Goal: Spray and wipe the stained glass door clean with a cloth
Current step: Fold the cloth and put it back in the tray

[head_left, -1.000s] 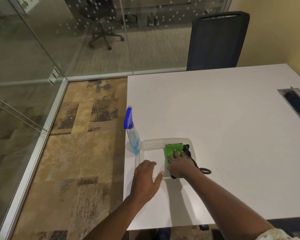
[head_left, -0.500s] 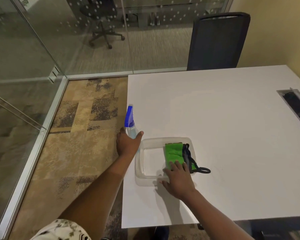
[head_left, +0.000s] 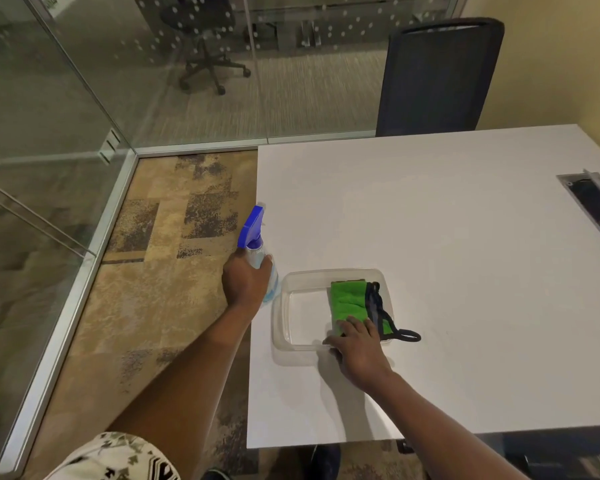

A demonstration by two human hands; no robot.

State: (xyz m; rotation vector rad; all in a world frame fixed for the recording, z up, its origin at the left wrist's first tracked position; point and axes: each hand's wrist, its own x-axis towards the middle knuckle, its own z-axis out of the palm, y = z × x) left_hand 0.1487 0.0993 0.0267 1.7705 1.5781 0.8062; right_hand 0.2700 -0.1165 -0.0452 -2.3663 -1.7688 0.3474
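Tabletop (head_left: 430, 237): left hand (head_left: 245, 282) grips upright bottle (head_left: 273, 289), nozzle (head_left: 253, 223) pointing away.

1. I see a white table (head_left: 430, 237) filling the right of the view.
2. A clear plastic tray (head_left: 280, 317) sits near its left edge.
3. A dark chair (head_left: 437, 77) stands at its far side.
4. A cable slot (head_left: 593, 206) is recessed toward its right edge.
5. Patterned carpet (head_left: 160, 271) lies to the left.
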